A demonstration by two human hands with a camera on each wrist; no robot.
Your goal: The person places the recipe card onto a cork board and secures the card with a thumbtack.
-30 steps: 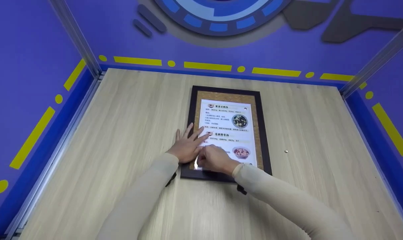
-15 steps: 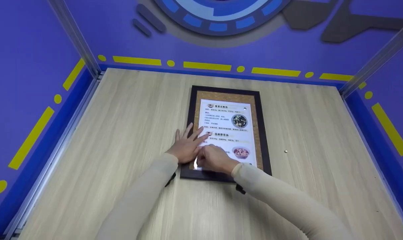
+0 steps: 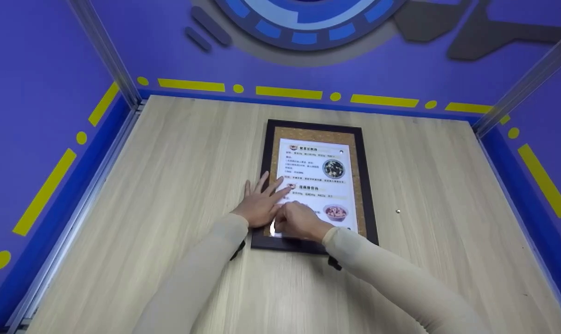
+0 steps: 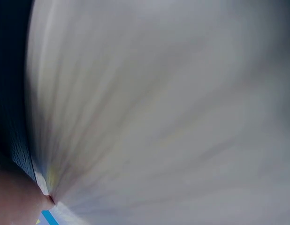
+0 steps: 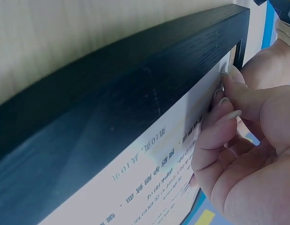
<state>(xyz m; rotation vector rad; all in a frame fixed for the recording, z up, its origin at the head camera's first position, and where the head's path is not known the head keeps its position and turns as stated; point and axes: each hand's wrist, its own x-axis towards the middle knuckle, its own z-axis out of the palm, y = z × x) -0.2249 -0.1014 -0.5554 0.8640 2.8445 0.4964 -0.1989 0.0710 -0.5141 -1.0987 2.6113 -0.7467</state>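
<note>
A printed recipe sheet [image 3: 308, 167] lies on a cork board [image 3: 317, 134] with a dark wooden frame [image 3: 370, 199]. My left hand [image 3: 257, 206] rests with fingers spread over the sheet's left edge and the frame. Beside it, my right hand [image 3: 299, 221] is at the sheet's lower left corner. In the right wrist view its fingers are curled, and the thumb presses a small metal thumbtack [image 5: 224, 73], mostly hidden, against the sheet. Tacks also show at the sheet's upper right [image 3: 341, 151] and lower right [image 3: 348, 228]. The left wrist view shows mostly blurred pale surface.
A loose silver thumbtack [image 3: 398, 211] lies on the wood-grain table [image 3: 447, 185], right of the frame. Blue-purple panels [image 3: 280, 74] with yellow marks stand at the back and both sides. Metal posts [image 3: 106, 53] join them at the corners.
</note>
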